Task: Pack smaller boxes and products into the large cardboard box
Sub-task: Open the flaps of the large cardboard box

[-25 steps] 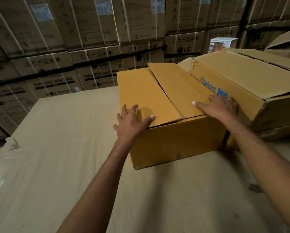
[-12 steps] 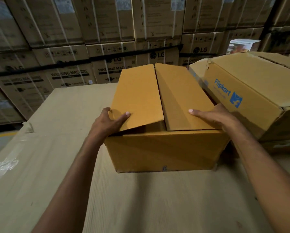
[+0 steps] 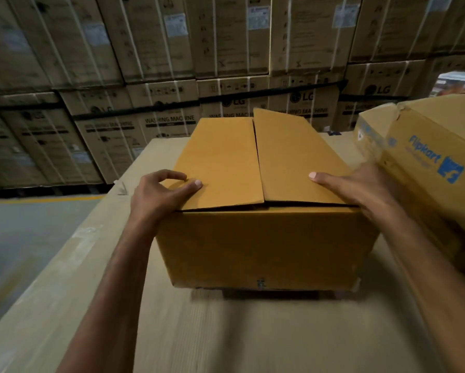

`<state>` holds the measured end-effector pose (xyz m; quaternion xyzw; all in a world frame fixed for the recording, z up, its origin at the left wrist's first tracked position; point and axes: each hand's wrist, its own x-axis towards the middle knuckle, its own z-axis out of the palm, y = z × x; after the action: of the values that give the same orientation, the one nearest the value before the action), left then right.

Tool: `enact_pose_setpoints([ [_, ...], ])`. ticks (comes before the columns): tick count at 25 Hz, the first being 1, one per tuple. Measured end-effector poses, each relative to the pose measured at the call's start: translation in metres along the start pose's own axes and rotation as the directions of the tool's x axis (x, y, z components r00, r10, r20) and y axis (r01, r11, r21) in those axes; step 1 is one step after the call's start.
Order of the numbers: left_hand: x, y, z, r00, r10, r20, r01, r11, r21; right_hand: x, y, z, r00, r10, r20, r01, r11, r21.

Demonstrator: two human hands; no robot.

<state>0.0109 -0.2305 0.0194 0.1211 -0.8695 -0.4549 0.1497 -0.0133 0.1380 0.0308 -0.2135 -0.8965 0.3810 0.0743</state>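
A plain brown cardboard box (image 3: 263,246) sits in the middle of the view, its two top flaps folded down and meeting along a centre seam, the right flap slightly raised at the far end. My left hand (image 3: 158,195) grips its near left corner, thumb on the left flap and fingers curled over the side edge. At the near right corner, my right hand (image 3: 360,189) holds the box, thumb on the right flap and fingers down the side. A dark shadow shows under the box's front edge.
A larger Flipkart carton (image 3: 425,157) stands close on the right, touching my right wrist. The cardboard-covered work surface (image 3: 226,332) spreads toward me. Stacked LG washing machine cartons (image 3: 169,122) wall the back. A white product box (image 3: 460,82) peeks out at far right. Floor (image 3: 24,232) lies to the left.
The box has come toward me and turned square to me, away from the Flipkart carton. My left hand went from lying flat on the flap to gripping the corner.
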Motion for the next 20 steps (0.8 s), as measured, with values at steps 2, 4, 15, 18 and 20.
enact_pose_setpoints([
  [2,-0.005,-0.017,-0.048,0.998,0.022,-0.061,-0.023,1.0,-0.004,-0.031,-0.03,0.021,0.996,-0.089,0.006,0.089,0.996,-0.019],
  [4,-0.009,-0.037,-0.094,0.992,0.05,-0.113,-0.05,0.999,0.005,-0.062,-0.059,0.05,0.987,-0.164,0.009,0.164,0.986,-0.013],
  [15,0.02,-0.189,-0.222,0.991,-0.058,-0.118,0.056,0.998,-0.021,-0.177,-0.146,0.195,0.975,-0.22,0.015,0.22,0.966,-0.136],
  [18,0.027,-0.209,-0.221,0.999,-0.03,-0.034,0.032,0.999,0.036,-0.19,-0.134,0.213,0.987,-0.157,0.022,0.158,0.959,-0.234],
  [20,0.032,-0.209,-0.221,1.0,0.008,0.008,-0.009,0.995,0.097,-0.195,-0.133,0.218,0.989,-0.144,0.008,0.141,0.95,-0.28],
])
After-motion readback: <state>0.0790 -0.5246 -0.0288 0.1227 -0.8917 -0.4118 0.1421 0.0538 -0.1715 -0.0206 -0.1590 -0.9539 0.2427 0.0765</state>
